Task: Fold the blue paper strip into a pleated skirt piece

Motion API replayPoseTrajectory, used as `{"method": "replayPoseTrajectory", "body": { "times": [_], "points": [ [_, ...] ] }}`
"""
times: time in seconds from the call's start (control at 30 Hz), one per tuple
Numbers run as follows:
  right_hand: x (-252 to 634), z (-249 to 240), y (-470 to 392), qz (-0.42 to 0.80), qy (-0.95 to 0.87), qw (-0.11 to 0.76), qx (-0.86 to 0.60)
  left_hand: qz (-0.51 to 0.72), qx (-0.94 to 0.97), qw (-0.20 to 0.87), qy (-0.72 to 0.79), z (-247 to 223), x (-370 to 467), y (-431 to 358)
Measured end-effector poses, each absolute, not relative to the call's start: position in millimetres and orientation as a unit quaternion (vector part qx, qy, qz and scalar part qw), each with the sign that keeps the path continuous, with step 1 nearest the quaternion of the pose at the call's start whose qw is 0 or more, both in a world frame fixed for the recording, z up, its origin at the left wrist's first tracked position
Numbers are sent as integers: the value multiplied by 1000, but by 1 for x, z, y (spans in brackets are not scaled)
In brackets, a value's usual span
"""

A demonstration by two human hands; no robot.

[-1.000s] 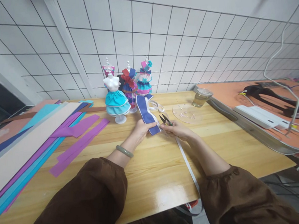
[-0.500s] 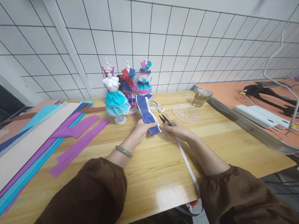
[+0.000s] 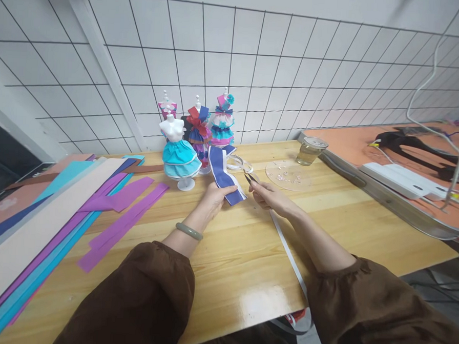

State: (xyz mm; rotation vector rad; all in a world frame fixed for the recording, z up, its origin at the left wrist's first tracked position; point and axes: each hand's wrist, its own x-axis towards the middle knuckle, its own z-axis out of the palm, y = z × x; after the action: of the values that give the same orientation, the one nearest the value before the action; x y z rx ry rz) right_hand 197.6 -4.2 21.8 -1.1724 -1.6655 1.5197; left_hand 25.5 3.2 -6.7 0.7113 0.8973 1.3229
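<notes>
My left hand (image 3: pixel 214 199) pinches a navy blue strip with white edging (image 3: pixel 225 178), thumb on top near its lower end. The strip rises away from me toward the dress forms. Just right of it, my right hand (image 3: pixel 269 195) is closed around small dark scissors (image 3: pixel 249 178), whose pointed blades face the strip without touching it. A narrow white tape (image 3: pixel 289 252) runs from under my right hand down to the table's front edge. Past the strip lie rolls of clear or white tape (image 3: pixel 235 163).
Miniature dress forms, one in a turquoise skirt (image 3: pixel 181 161), stand by the tiled wall. Coloured strips (image 3: pixel 58 204) cover the left side, with purple pieces (image 3: pixel 122 228) beside them. At right are a round clear plate of small bits (image 3: pixel 289 175), a lidded cup (image 3: pixel 309 151) and a metal-edged orange surface (image 3: pixel 346 142).
My right hand has drawn slightly right and up, away from the strip's end. The scissor blades, spread before, now look closed together. My left hand keeps its hold on the strip.
</notes>
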Motion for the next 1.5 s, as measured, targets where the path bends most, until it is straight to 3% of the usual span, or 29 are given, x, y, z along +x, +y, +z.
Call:
{"method": "replayPoseTrajectory", "body": {
  "times": [0.2, 0.47, 1.5],
  "points": [
    [194, 22, -12, 664, -597, 214, -396, 622, 285, 609, 401, -13, 20, 12],
    [193, 14, -13, 625, -644, 201, -393, 631, 265, 617, 389, -12, 19, 12],
    [183, 22, -18, 518, -684, 279, -430, 613, 301, 646, 340, -8, 41, -5]
  ]
}}
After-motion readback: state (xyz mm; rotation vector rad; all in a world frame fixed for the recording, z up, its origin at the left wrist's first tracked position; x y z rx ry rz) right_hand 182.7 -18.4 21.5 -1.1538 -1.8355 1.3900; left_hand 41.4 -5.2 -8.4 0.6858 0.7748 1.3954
